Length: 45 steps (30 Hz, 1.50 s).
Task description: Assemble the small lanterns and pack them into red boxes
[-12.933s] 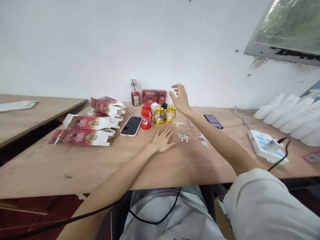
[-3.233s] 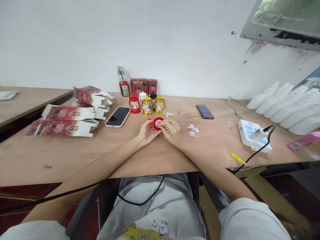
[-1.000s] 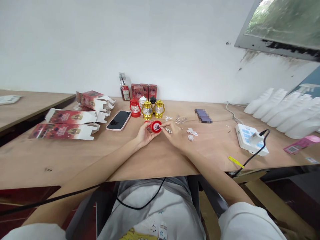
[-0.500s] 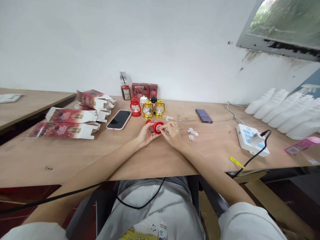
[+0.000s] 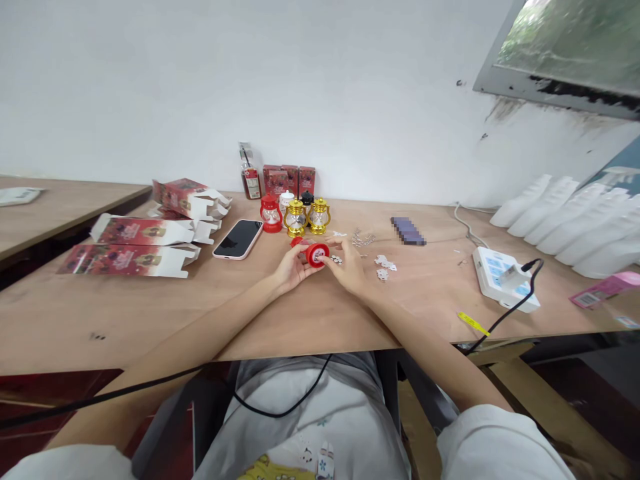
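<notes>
My left hand is wrapped round a small red lantern tipped on its side, its round base turned towards me. Small details inside the base's pale centre are too fine to make out. My right hand touches the same lantern, thumb at the base opening and forefinger at the rim's far side. Under its arch lie several small round silvery pieces like button cells. Beyond my hands stand another red lantern, two gold lanterns, a white lantern and a black lantern.
Small screws and white flat pieces lie right of my hands. Leftward are a phone and opened red boxes. A power strip with a black cable and white bottles occupy the right side.
My right hand's fingers have opened from a pinch at the lantern's base, with the thumb staying on it. The round silvery pieces beneath now show more clearly. My left hand keeps its hold.
</notes>
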{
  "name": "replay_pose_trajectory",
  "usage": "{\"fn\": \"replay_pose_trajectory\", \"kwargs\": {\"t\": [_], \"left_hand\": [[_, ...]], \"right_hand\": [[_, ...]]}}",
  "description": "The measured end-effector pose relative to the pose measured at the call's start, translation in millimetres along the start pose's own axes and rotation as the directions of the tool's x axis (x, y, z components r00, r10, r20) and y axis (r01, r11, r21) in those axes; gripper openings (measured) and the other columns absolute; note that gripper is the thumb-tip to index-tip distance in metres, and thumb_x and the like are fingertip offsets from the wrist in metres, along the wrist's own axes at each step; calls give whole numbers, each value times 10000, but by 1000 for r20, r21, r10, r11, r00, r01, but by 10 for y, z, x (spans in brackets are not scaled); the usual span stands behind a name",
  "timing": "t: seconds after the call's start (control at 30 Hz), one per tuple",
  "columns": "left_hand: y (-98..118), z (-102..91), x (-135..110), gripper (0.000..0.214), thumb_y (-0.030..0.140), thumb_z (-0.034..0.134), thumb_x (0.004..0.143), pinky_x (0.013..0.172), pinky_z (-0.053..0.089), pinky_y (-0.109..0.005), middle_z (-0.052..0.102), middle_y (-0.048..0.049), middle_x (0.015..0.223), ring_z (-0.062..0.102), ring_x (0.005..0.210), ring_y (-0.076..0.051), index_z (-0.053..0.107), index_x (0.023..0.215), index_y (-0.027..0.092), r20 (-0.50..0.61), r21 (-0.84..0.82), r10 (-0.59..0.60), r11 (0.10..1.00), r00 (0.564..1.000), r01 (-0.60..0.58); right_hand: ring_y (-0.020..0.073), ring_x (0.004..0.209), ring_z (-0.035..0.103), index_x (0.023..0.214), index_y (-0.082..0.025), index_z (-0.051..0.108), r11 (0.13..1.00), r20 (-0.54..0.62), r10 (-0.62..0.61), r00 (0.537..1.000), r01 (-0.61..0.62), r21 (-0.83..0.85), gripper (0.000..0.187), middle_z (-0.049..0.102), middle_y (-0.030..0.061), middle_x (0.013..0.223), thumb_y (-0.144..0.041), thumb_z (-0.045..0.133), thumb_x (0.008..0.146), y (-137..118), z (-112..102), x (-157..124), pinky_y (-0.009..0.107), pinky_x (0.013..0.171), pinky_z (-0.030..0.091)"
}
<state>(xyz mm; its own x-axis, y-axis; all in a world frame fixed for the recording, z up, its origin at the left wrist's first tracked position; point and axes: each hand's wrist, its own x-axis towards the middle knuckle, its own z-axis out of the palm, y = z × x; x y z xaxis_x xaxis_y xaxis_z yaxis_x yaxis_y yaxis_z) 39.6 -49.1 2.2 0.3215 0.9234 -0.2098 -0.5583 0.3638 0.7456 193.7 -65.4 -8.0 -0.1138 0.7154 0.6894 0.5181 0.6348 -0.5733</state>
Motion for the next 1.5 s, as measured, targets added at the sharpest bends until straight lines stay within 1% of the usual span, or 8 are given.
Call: {"fn": "replay_pose_trajectory", "kwargs": {"t": [0.17, 0.43, 0.73, 0.87, 0.97, 1.13, 1.37, 1.5], "left_hand": [[2, -10, 18, 150, 162, 542, 775, 723, 592, -325, 679, -69, 817, 657, 711, -165, 589, 916, 146, 1, 13, 5, 1000, 1000, -5], [1, 2, 20, 118, 145, 529, 787, 729, 591, -318, 677, -65, 800, 647, 715, -158, 609, 874, 142, 9, 45, 11, 999, 1000, -11], [8, 12, 2, 120, 147, 502, 821, 702, 592, -293, 679, -75, 805, 645, 719, -152, 620, 828, 127, 11, 73, 20, 997, 1000, -21], [5, 3, 5, 122, 148, 501, 818, 695, 594, -293, 677, -63, 801, 644, 710, -150, 621, 837, 137, 33, 62, 17, 998, 999, -19], [3, -4, 13, 110, 150, 505, 813, 704, 592, -301, 671, -54, 787, 637, 686, -143, 613, 835, 140, 35, 56, 17, 998, 999, -19], [7, -4, 15, 123, 148, 491, 823, 721, 587, -305, 663, -50, 772, 634, 690, -138, 609, 848, 128, 37, 63, 8, 998, 999, -10], [6, 0, 16, 143, 139, 478, 833, 762, 582, -319, 666, -52, 777, 634, 707, -138, 617, 859, 123, 31, 58, 5, 998, 1000, -7], [4, -2, 20, 141, 137, 482, 834, 734, 583, -312, 673, -70, 808, 636, 730, -148, 620, 853, 113, 20, 74, 4, 997, 1000, -6]], "right_hand": [[195, 1009, 636, 1119, -210, 537, 997, 102, 34, 994, -41, 66, 282, 657, 87, 1116, -246, 570, 842, 24, 0, 6, 368, 904, 501], [174, 916, 637, 1020, -203, 599, 998, 75, 9, 997, -13, 62, 203, 675, 55, 1023, -202, 595, 818, 38, -6, 13, 331, 861, 511], [179, 913, 635, 1029, -201, 560, 997, 59, 21, 998, -25, 67, 208, 664, 65, 1028, -236, 599, 828, 52, 14, -4, 338, 862, 506], [187, 968, 614, 901, -205, 586, 999, 78, -51, 996, 51, -2, 76, 651, 68, 996, -263, 547, 870, 37, -5, -13, 338, 893, 484], [178, 1006, 601, 808, -206, 612, 989, 86, -139, 987, 142, -33, 146, 631, 75, 1030, -247, 504, 897, 39, -20, -15, 330, 919, 470], [175, 1013, 594, 840, -210, 631, 971, 80, -228, 970, 232, -48, 177, 608, 79, 1056, -241, 473, 915, 99, -7, -25, 333, 904, 479], [187, 1027, 590, 844, -208, 588, 975, 107, -207, 973, 214, -62, 163, 605, 92, 1068, -245, 450, 923, 107, 2, -27, 350, 916, 474], [201, 986, 610, 908, -212, 510, 993, 64, -114, 991, 115, -20, 69, 642, 91, 1046, -278, 520, 887, 106, 15, -26, 367, 879, 489]]}}
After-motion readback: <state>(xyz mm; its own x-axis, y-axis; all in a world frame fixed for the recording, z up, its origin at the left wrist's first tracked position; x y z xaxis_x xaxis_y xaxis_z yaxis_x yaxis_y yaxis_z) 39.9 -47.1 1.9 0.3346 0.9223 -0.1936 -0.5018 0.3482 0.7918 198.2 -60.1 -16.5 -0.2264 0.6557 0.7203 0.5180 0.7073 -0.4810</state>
